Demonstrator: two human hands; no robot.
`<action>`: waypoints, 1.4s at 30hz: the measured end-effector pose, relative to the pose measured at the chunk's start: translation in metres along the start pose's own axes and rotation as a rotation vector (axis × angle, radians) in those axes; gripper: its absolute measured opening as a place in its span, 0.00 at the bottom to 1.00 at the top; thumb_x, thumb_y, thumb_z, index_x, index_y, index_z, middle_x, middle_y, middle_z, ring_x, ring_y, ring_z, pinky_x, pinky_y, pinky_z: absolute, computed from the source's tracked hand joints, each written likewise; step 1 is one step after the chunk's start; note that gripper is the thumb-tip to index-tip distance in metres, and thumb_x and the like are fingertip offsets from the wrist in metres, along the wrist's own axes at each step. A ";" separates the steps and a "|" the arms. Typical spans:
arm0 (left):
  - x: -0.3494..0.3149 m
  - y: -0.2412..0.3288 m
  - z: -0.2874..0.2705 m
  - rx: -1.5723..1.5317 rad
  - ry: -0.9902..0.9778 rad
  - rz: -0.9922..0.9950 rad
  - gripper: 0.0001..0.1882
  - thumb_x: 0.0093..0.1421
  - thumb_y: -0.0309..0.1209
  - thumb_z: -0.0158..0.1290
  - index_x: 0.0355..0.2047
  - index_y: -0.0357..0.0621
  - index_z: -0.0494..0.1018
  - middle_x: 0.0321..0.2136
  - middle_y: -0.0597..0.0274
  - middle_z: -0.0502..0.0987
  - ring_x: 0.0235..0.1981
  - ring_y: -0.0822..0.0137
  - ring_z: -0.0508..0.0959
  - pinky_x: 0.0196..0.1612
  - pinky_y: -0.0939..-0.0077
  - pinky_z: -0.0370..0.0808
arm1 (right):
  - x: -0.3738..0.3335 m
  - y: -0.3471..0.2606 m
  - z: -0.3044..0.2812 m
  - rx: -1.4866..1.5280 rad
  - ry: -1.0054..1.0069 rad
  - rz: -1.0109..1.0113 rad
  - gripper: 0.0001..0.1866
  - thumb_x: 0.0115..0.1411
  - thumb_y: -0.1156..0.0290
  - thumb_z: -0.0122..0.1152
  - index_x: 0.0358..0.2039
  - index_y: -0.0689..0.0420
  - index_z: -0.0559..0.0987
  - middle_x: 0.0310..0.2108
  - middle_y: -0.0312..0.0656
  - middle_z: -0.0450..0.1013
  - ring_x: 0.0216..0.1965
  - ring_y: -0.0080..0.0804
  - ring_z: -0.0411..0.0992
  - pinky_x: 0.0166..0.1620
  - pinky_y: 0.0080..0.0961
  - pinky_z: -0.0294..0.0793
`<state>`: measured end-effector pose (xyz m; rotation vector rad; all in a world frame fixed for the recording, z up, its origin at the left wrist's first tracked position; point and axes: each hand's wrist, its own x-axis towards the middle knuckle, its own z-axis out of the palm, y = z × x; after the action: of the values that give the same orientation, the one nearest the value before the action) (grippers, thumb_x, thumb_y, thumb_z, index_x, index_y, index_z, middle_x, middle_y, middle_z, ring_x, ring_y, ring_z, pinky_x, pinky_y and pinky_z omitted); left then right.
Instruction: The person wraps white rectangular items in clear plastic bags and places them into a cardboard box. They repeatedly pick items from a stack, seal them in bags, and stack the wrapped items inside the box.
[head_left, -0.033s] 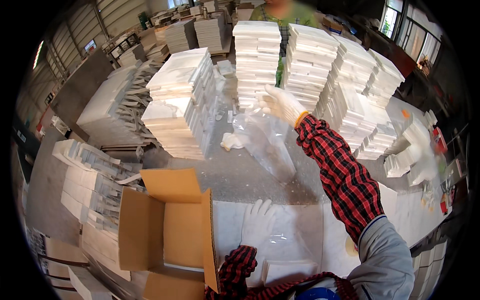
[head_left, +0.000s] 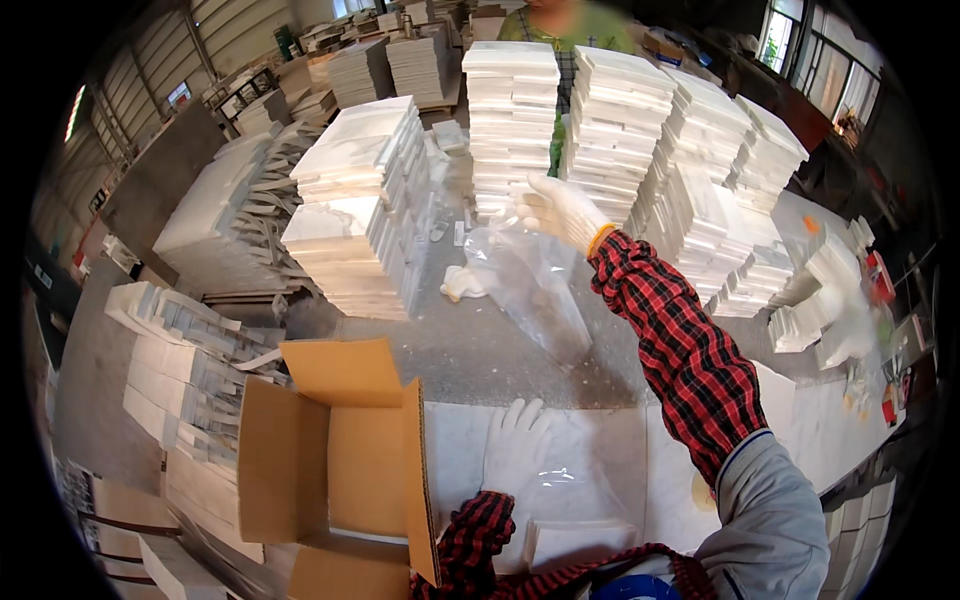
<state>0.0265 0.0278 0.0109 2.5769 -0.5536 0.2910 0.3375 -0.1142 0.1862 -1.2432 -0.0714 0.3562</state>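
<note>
My left hand (head_left: 516, 445), in a white glove, lies flat with fingers spread on a pale slab beside the cardboard box. A shiny clear plastic bag (head_left: 565, 475) lies against its right side. Stretched far forward, my right hand (head_left: 568, 212) wears a white glove with a yellow cuff. Its thumb stands apart from the fingers, at the top of another clear plastic bag (head_left: 535, 290) on the grey table; whether the fingers touch that bag, I cannot make out. Close to my body sits a small stack of white tiles (head_left: 580, 545). The cardboard box (head_left: 365, 460) stands with flaps up.
Tall stacks of white tiles (head_left: 510, 120) line the far side, with another tile stack (head_left: 345, 240) to their left. Behind them stands a person (head_left: 565, 30). A crumpled white glove (head_left: 462, 283) lies on the table. Strip-like pieces (head_left: 190, 330) fill the left.
</note>
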 end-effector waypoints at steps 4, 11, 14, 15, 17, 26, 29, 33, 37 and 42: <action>0.002 -0.001 0.003 0.008 0.017 0.021 0.18 0.67 0.38 0.54 0.53 0.47 0.78 0.59 0.54 0.76 0.61 0.48 0.71 0.65 0.50 0.64 | 0.006 0.016 -0.008 0.009 0.007 0.019 0.36 0.70 0.54 0.63 0.68 0.67 0.66 0.65 0.61 0.69 0.60 0.50 0.74 0.62 0.43 0.76; 0.003 -0.001 0.003 -0.008 0.021 0.009 0.17 0.66 0.38 0.55 0.53 0.47 0.79 0.59 0.53 0.77 0.61 0.48 0.72 0.65 0.50 0.64 | 0.013 0.043 -0.016 0.084 -0.025 0.080 0.30 0.71 0.54 0.61 0.66 0.59 0.70 0.61 0.55 0.72 0.60 0.46 0.73 0.62 0.41 0.74; 0.003 -0.001 0.003 -0.020 0.026 -0.001 0.17 0.66 0.37 0.55 0.52 0.46 0.79 0.59 0.53 0.77 0.62 0.47 0.71 0.66 0.50 0.64 | 0.012 0.047 -0.016 0.107 0.017 0.071 0.25 0.70 0.56 0.63 0.60 0.58 0.74 0.50 0.50 0.78 0.51 0.44 0.80 0.51 0.41 0.82; 0.004 0.000 0.004 -0.026 0.029 0.000 0.17 0.66 0.37 0.55 0.52 0.46 0.79 0.60 0.53 0.77 0.62 0.47 0.71 0.66 0.49 0.64 | 0.013 0.048 -0.023 0.120 -0.001 0.074 0.25 0.70 0.56 0.63 0.60 0.58 0.74 0.51 0.50 0.78 0.51 0.44 0.80 0.51 0.41 0.82; 0.004 0.001 0.005 -0.035 0.038 0.017 0.17 0.66 0.37 0.55 0.52 0.46 0.79 0.59 0.53 0.77 0.62 0.47 0.71 0.66 0.49 0.64 | 0.017 0.052 -0.034 0.138 -0.022 0.077 0.26 0.70 0.56 0.64 0.61 0.58 0.74 0.53 0.51 0.78 0.51 0.44 0.80 0.52 0.40 0.82; 0.000 0.001 0.005 -0.035 0.043 -0.017 0.17 0.67 0.38 0.55 0.53 0.47 0.79 0.60 0.53 0.76 0.62 0.47 0.71 0.67 0.48 0.63 | 0.012 0.060 -0.024 0.078 -0.021 0.115 0.40 0.70 0.48 0.62 0.71 0.62 0.64 0.66 0.57 0.70 0.60 0.44 0.73 0.63 0.40 0.74; 0.007 0.004 0.006 -0.033 0.026 0.009 0.17 0.68 0.38 0.54 0.54 0.48 0.79 0.60 0.53 0.76 0.62 0.47 0.71 0.67 0.48 0.63 | 0.023 0.051 -0.038 0.202 -0.009 0.048 0.43 0.68 0.44 0.64 0.70 0.63 0.65 0.63 0.57 0.72 0.53 0.44 0.77 0.57 0.40 0.79; 0.000 0.000 0.004 -0.024 0.023 -0.028 0.18 0.68 0.39 0.54 0.55 0.48 0.78 0.60 0.53 0.76 0.63 0.47 0.71 0.68 0.48 0.63 | 0.021 -0.018 0.013 0.218 -0.122 -0.045 0.51 0.68 0.38 0.61 0.74 0.66 0.56 0.70 0.60 0.62 0.61 0.45 0.71 0.63 0.41 0.74; -0.001 -0.002 0.003 0.017 0.035 0.009 0.19 0.69 0.39 0.51 0.57 0.48 0.77 0.61 0.55 0.75 0.63 0.50 0.69 0.65 0.52 0.63 | 0.018 -0.070 0.061 0.176 -0.177 -0.075 0.52 0.69 0.38 0.59 0.76 0.67 0.54 0.73 0.60 0.59 0.66 0.46 0.68 0.67 0.43 0.70; -0.008 -0.006 0.013 0.086 0.068 0.023 0.20 0.69 0.40 0.51 0.58 0.49 0.76 0.62 0.55 0.74 0.63 0.50 0.69 0.66 0.51 0.63 | 0.024 -0.072 0.094 0.238 -0.298 -0.258 0.31 0.73 0.57 0.60 0.67 0.65 0.66 0.65 0.49 0.69 0.63 0.40 0.70 0.65 0.42 0.73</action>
<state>0.0231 0.0286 -0.0046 2.6339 -0.5573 0.4167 0.3528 -0.0407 0.2812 -0.9256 -0.4289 0.3127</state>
